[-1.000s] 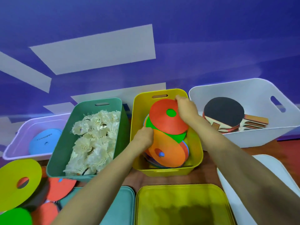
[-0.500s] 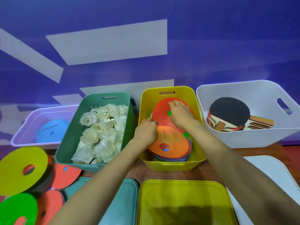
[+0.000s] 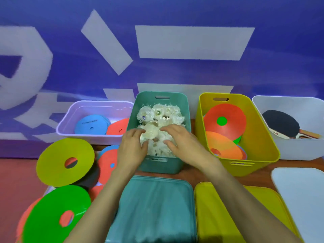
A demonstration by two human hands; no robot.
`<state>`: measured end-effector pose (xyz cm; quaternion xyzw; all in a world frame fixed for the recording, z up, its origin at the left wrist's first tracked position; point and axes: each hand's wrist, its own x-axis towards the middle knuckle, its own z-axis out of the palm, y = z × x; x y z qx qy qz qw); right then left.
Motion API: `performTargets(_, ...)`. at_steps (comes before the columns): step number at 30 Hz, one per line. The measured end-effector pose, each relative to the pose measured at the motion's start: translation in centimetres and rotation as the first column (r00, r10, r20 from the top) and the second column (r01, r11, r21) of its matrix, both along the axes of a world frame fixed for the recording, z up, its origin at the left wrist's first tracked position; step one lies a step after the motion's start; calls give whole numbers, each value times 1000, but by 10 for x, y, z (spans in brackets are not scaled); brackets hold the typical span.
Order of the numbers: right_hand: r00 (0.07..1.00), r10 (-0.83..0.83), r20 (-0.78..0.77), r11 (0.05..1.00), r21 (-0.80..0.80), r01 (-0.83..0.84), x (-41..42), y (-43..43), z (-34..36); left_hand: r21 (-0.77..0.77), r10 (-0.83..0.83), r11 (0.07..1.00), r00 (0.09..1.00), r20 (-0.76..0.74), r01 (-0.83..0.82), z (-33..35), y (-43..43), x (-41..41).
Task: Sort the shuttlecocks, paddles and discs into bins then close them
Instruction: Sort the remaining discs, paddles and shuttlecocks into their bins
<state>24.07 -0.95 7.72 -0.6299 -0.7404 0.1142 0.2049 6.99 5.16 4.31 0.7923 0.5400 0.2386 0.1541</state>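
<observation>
A green bin (image 3: pixel 186 109) in the middle holds a pile of white shuttlecocks (image 3: pixel 162 116). My left hand (image 3: pixel 132 146) and my right hand (image 3: pixel 180 140) lie flat on the near part of that pile, fingers spread. To the right, a yellow bin (image 3: pixel 259 120) holds several discs, a red disc (image 3: pixel 226 118) on top. Further right, a white bin (image 3: pixel 298 149) contains paddles (image 3: pixel 282 124). A lilac bin (image 3: pixel 70 127) at the left holds a blue disc (image 3: pixel 92 124) and a red one.
Loose discs lie at the left: a yellow-green disc (image 3: pixel 64 162), a green disc (image 3: pixel 56 216) and red ones beneath. Three lids lie in front: a green lid (image 3: pixel 154 207), a yellow lid (image 3: pixel 219 213) and a white lid (image 3: pixel 303 190). A purple wall stands behind.
Both hands left the discs in the yellow bin and moved left onto the shuttlecocks in the green bin. The camera turned left.
</observation>
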Motion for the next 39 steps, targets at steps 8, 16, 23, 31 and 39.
performTargets(8, 995, 96, -3, 989, -117, -96, -165, 34, -38, -125, 137, 982, 990, -37, -141, -42, 25, -192)
performTargets(16, 991, -76, -109, 876, -483, 14, -268, 81, -98, -274, 385, 889, 923, 15, -366, -80, 34, -290)
performTargets(23, 900, -379, -215, 799, -566, 201, -298, 123, -135, -515, 587, 744, 785, 198, -426, -97, 63, -311)
performTargets(31, 818, -505, -277, 783, -546, 298, -296, 136, -149, -678, 719, 609, 648, 252, -412, -107, 79, -325)
performTargets(39, 788, -507, -350, 833, -436, 342, -282, 122, -123, -783, 717, 561, 631, 297, -269, -99, 81, -324)
